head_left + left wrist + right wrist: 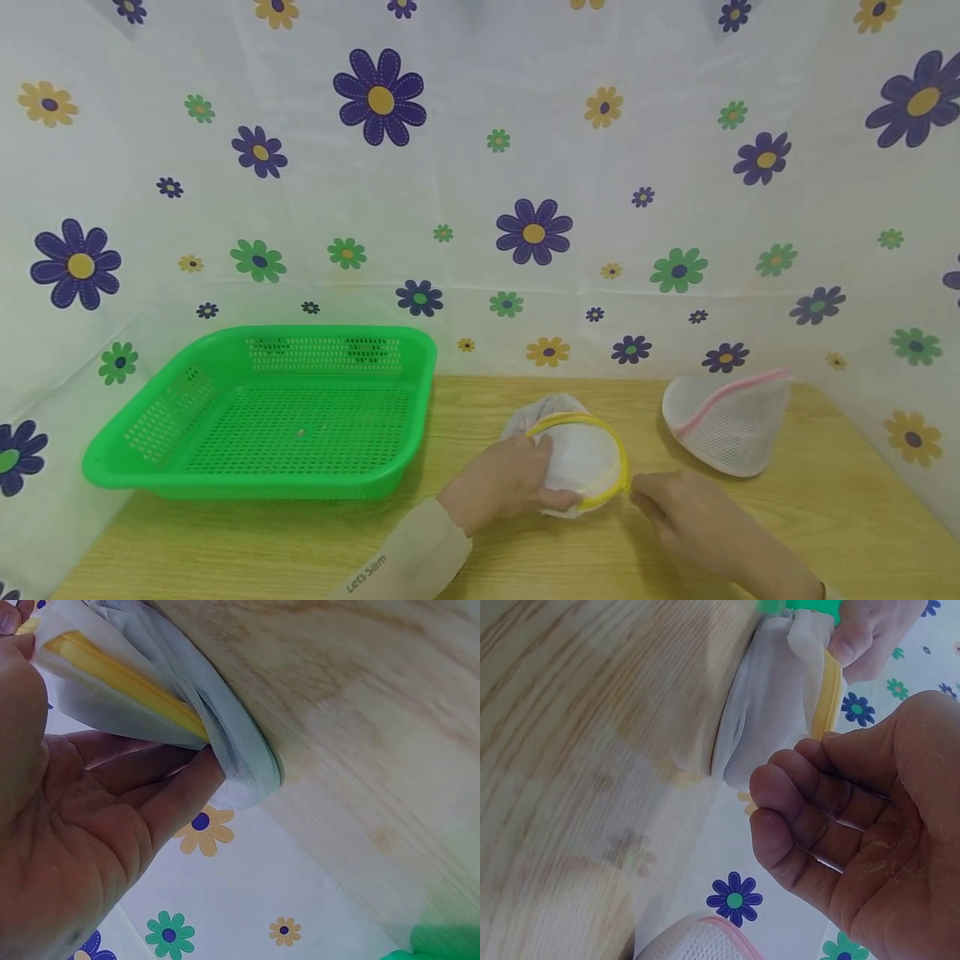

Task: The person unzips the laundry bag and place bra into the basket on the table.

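Note:
A white mesh laundry bag (577, 457) with a curved yellow zipper (624, 454) lies on the wooden table in the head view. My left hand (510, 479) grips it from the left, with the thumb near the zipper's lower edge. In the left wrist view its fingers (180, 795) are bent against the mesh bag (240, 750). The right hand (686, 512) is at the zipper's right end. In the right wrist view, its thumb and index finger pinch at the end of the yellow zipper (828, 697), and the zipper pull is hidden by the fingertips.
A green perforated plastic basket (258, 482) stands on the left of the table (292, 542). At the back right, another white mesh bag (738, 429) with a pink zipper leans near the flowered curtain (465, 183), which hangs behind the table.

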{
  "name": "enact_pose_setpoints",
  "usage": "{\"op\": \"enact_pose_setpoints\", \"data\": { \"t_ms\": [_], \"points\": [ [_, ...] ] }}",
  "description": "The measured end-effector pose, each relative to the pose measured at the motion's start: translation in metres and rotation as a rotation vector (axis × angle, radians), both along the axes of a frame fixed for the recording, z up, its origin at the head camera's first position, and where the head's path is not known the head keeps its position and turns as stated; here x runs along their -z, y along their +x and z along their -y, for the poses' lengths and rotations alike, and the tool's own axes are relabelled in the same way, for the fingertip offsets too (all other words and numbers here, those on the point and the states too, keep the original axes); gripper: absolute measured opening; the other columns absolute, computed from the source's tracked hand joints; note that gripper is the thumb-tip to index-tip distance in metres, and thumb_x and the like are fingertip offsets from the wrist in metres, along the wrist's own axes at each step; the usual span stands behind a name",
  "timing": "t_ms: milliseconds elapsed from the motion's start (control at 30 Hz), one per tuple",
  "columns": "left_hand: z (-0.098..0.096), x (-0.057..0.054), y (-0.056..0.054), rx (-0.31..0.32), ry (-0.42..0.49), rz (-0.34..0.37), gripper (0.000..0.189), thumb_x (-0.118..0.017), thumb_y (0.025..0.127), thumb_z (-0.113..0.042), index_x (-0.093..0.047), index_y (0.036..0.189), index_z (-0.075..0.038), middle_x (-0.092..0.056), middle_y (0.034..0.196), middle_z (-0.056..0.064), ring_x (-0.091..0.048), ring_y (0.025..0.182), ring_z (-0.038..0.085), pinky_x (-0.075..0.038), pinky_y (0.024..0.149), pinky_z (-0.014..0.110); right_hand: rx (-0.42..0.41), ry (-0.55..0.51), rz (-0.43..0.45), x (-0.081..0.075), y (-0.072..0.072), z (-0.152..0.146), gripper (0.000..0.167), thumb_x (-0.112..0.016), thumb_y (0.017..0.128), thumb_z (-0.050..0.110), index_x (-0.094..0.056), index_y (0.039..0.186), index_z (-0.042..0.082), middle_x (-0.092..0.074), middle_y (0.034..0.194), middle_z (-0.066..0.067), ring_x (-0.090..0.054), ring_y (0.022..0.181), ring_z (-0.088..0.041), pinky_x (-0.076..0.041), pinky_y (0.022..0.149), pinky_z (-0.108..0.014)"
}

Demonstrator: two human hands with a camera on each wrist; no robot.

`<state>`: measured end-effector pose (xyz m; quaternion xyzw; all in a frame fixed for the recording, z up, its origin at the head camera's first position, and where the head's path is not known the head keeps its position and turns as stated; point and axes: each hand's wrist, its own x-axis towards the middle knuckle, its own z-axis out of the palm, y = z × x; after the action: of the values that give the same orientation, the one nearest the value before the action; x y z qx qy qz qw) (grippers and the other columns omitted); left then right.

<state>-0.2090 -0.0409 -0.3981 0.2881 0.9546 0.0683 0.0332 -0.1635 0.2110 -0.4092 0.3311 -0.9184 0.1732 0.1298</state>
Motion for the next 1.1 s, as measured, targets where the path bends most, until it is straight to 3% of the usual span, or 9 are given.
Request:
{"op": "enact_pose_setpoints", "data": {
  "t_ms": [133, 367, 1100],
  "points": [
    [-0.0004, 0.0007, 0.0002, -0.002, -0.006, -0.004, 0.085, -0.06, 0.089, -0.071, -0.058, 0.135, 0.001, -0.073, 0.107, 0.012, -0.067, 0.089, 0.016, -0.058, 0.087, 0.03, -0.023, -0.013, -0.03, 0.0018, 0.0015, 0.0013, 0.037, -0.069, 0.09, 0.005, -0.046, 0.069, 0.024, -0.029, 0.063, 0.021, -0.027, 0.058, 0.007, -0.03, 0.053, -0.015],
    [-0.0005, 0.0014, 0.0012, 0.006, -0.005, -0.01, 0.082, -0.061, 0.09, -0.069, -0.059, 0.132, 0.001, -0.072, 0.103, 0.012, -0.067, 0.086, 0.015, -0.058, 0.086, 0.029, -0.025, -0.019, 0.043, 0.0028, 0.0041, 0.0032, 0.033, -0.066, 0.093, 0.006, -0.05, 0.07, 0.022, -0.032, 0.063, 0.021, -0.029, 0.058, 0.007, -0.033, 0.053, -0.016],
    [-0.0016, 0.0034, -0.0014, 0.011, -0.004, -0.037, 0.079, -0.063, 0.087, -0.069, -0.062, 0.126, 0.0, -0.07, 0.094, 0.007, -0.062, 0.076, 0.012, -0.058, 0.079, 0.028, -0.02, 0.016, 0.053, 0.0033, 0.0069, 0.0058, 0.033, -0.067, 0.093, 0.007, -0.049, 0.07, 0.022, -0.029, 0.064, 0.02, -0.027, 0.059, 0.006, -0.03, 0.053, -0.016]
  ]
}}
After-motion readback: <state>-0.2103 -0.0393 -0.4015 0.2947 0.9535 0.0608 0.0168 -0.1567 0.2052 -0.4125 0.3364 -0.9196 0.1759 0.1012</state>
